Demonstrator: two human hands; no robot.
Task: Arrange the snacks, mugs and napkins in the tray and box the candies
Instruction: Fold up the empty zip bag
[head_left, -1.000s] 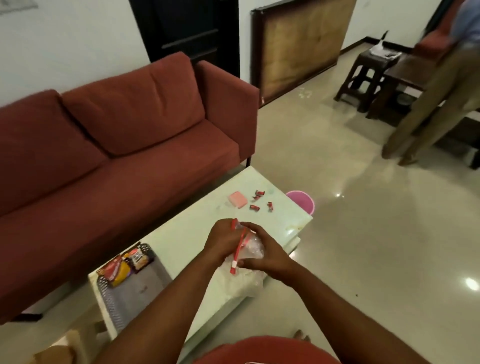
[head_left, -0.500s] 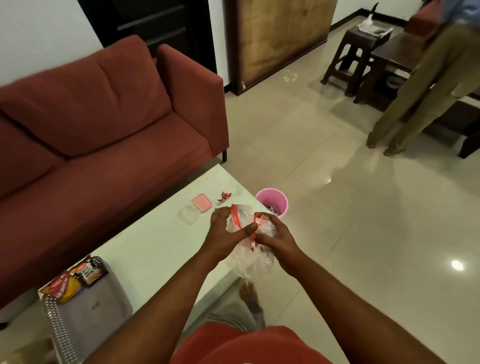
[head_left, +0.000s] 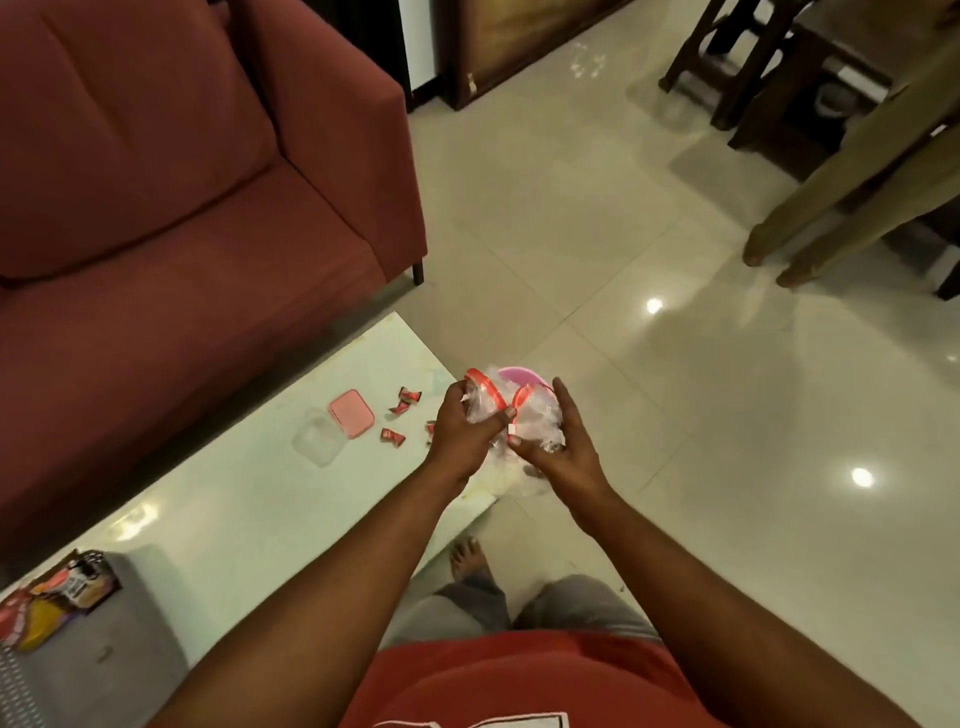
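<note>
Both hands hold a clear plastic bag (head_left: 535, 415) with a red zip edge, just past the table's right end. My left hand (head_left: 462, 431) grips the bag's left side and red rim. My right hand (head_left: 558, 447) pinches its lower right part. Several red wrapped candies (head_left: 399, 415) lie on the pale green table (head_left: 249, 499), beside a pink lid (head_left: 351, 414) and a small clear box (head_left: 318, 442). A grey tray (head_left: 124, 623) at the near left holds snack packets (head_left: 52, 597).
A pink bin (head_left: 522, 375) stands on the floor behind the bag. A red sofa (head_left: 182, 182) runs along the table's far side. Another person's legs (head_left: 841, 192) stand at the right by dark wooden furniture (head_left: 753, 67). My bare foot (head_left: 467, 558) is under the table's corner.
The view has swung right and down. My hands have carried the bag from above the table toward its right end, over the pink bin.
</note>
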